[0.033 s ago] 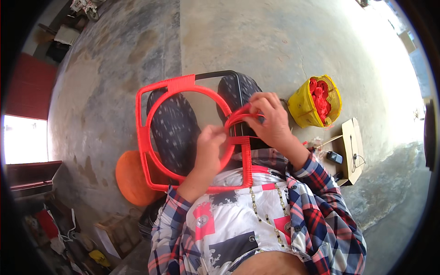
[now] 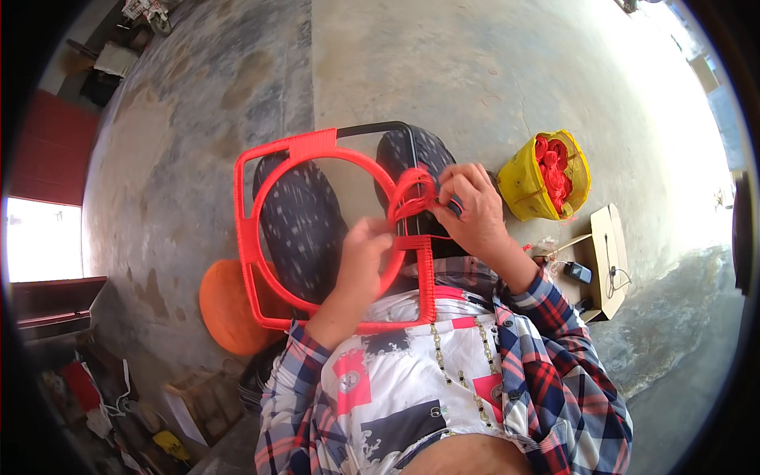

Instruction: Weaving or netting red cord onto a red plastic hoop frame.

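Note:
A squarish frame with an inner ring rests over my lap, mostly wrapped in red cord. Bare black bars show at its far right corner. My left hand is closed at the right side of the ring, its fingertips partly hidden. In my right hand, just beyond the frame's right edge, a looped bundle of red cord is pinched. The loops hang between both hands, over the bare black bar. A small dark object shows beside my right fingers, too small to name.
A yellow bucket with red cord bundles stands on the concrete floor at right. Nearer lies an open cardboard box with a black device and wires. An orange round seat is at left, beside a wooden crate.
The red cord bundle has spread into rounder loops. My right hand has shifted slightly right and nearer, while my left hand and the frame stay in place.

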